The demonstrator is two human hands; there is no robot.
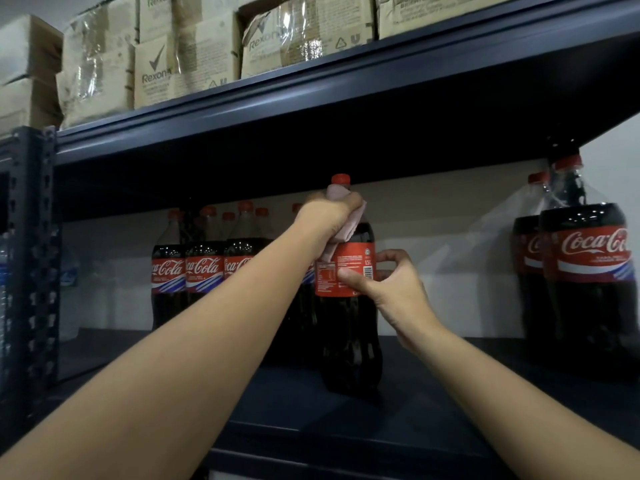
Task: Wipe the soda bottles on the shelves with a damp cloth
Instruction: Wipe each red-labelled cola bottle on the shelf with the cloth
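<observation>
Head view: tall dark plastic cola bottle w/ red cap and red label [348, 299] stands upright at the front of the dark blue metal shelf [433, 420], apart from the others. My left hand [329, 216] is curled round its neck, clamping a pale pink cloth [341, 223] against the shoulder, cap poking out above. My right hand [391, 289] pinches the label, thumb in front, fingers round the far side. More cola bottles at back left [204, 268] & right [585, 271]. Cardboard boxes [194, 53] up top.
</observation>
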